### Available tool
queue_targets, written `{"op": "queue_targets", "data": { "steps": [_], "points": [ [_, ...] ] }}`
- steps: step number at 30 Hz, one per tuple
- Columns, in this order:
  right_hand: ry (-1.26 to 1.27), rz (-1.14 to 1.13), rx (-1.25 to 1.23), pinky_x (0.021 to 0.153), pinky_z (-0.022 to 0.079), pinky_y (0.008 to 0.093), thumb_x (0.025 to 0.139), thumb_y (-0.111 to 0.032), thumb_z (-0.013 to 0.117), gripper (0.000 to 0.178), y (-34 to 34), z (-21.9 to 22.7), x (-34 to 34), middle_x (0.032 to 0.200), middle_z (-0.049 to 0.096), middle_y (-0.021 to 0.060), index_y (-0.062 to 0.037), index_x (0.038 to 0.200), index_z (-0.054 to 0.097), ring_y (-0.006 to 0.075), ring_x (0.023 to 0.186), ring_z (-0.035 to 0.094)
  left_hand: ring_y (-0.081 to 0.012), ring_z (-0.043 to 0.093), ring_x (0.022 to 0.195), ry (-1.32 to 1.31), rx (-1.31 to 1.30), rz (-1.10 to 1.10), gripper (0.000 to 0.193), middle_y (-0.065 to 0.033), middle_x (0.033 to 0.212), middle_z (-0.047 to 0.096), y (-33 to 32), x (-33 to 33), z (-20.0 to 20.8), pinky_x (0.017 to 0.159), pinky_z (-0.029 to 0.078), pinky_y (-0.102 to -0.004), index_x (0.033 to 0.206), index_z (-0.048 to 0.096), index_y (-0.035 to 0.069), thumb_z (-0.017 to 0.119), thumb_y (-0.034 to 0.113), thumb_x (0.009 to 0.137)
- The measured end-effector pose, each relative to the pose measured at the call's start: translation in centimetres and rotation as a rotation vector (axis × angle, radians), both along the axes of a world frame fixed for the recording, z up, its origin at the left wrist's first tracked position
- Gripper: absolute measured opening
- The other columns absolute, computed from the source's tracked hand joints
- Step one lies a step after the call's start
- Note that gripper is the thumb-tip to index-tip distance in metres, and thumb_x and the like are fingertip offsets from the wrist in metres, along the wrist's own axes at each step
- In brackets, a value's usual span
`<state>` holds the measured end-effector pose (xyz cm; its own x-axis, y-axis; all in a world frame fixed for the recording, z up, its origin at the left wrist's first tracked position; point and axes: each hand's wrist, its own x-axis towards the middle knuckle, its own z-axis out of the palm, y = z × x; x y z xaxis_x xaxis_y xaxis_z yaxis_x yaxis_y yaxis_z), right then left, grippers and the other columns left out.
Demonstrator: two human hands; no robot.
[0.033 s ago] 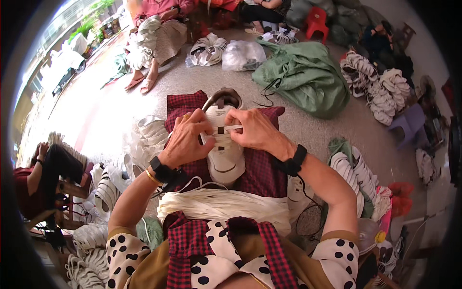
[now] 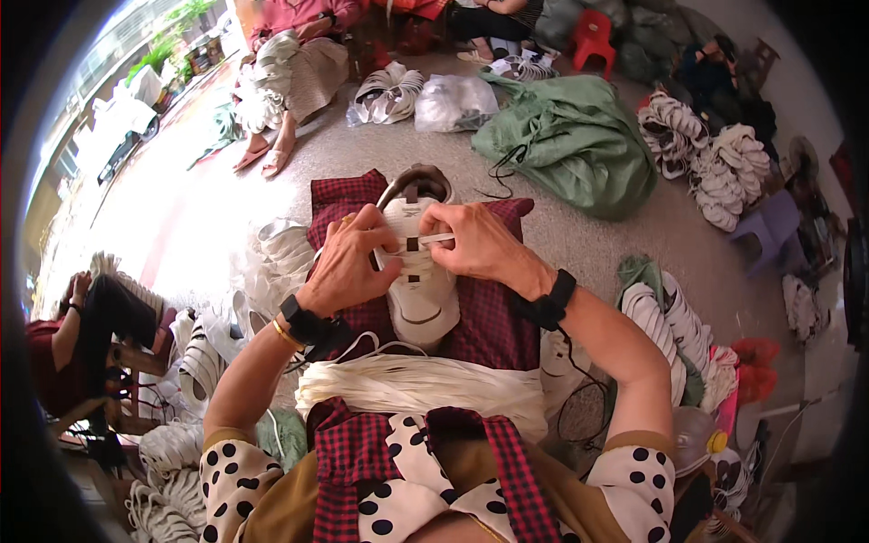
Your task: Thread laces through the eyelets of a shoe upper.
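Note:
A white sneaker (image 2: pixel 424 306) rests on a red-and-black checked cloth (image 2: pixel 484 330) over my lap, its toe toward me and its dark-lined opening away. My left hand (image 2: pixel 348 261) is at the shoe's left side, fingers bent against the lacing edge and thumb near the tongue. On the other side, my right hand (image 2: pixel 475 242) pinches a flat white shoelace (image 2: pixel 438 238) that crosses the tongue. Dark squares show on the tongue between the lace rows. A thick bundle of white laces (image 2: pixel 425 387) lies across my lap, nearer than the toe.
White shoe parts (image 2: pixel 281 249) pile up on my left, and more bundled white uppers (image 2: pixel 652 321) lie on my right. Ahead are a green sack (image 2: pixel 570 154), a clear plastic bag (image 2: pixel 453 101) and a red stool (image 2: pixel 593 43). Other people sit around, one at the left (image 2: pixel 68 348).

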<state>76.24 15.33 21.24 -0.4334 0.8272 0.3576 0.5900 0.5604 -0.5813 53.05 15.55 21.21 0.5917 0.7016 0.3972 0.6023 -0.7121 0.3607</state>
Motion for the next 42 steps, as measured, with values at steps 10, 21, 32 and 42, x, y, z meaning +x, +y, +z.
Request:
{"op": "queue_targets", "data": {
  "steps": [10, 21, 32, 42],
  "points": [
    [0.143, 0.073, 0.018, 0.057, 0.047, 0.0326, 0.071, -0.004, 0.061, 0.022, 0.6, -1.1, 0.1, 0.063, 0.058, 0.0081, -0.0008, 0.092, 0.065, 0.0184, 0.056, 0.058, -0.0161, 0.053, 0.087, -0.415, -0.442, -0.247, 0.022, -0.007, 0.099, 0.05, 2.1, -1.5, -1.4, 0.073, 0.045, -0.0298, 0.074, 0.058, -0.005, 0.064, 0.014, 0.082],
    [0.046, 0.021, 0.205, 0.059, 0.051, 0.0382, 0.086, -0.012, 0.065, 0.009, -1.2, -2.0, 3.0, 0.074, 0.069, 0.0111, -0.0029, 0.087, 0.067, 0.0271, 0.065, 0.067, -0.0241, 0.056, 0.075, -0.285, -0.116, -0.048, 0.02, -0.013, 0.093, 0.053, 0.8, 0.7, -2.3, 0.066, 0.047, -0.0349, 0.079, 0.057, -0.007, 0.057, 0.009, 0.09],
    [0.312, -0.055, -0.447, 0.056, 0.047, 0.0268, 0.099, -0.025, 0.051, 0.029, -0.8, -1.6, 7.5, 0.065, 0.06, 0.001, -0.0007, 0.091, 0.065, 0.0106, 0.058, 0.057, -0.0233, 0.057, 0.069, -0.347, 0.103, 0.035, 0.024, -0.0144, 0.104, 0.06, -0.8, 0.3, -0.5, 0.063, 0.049, -0.035, 0.104, 0.062, 0.001, 0.067, 0.002, 0.081],
    [-0.014, -0.069, -0.188, 0.061, 0.046, 0.0326, 0.087, -0.017, 0.054, 0.026, -0.3, -0.3, 7.0, 0.063, 0.06, 0.0089, 0.0038, 0.075, 0.062, 0.0139, 0.06, 0.056, -0.0248, 0.056, 0.062, -0.16, 0.009, 0.012, 0.021, -0.0108, 0.068, 0.058, 0.8, -4.9, -1.1, 0.059, 0.044, -0.0377, 0.073, 0.065, 0.0, 0.072, 0.015, 0.085]
  ]
}}
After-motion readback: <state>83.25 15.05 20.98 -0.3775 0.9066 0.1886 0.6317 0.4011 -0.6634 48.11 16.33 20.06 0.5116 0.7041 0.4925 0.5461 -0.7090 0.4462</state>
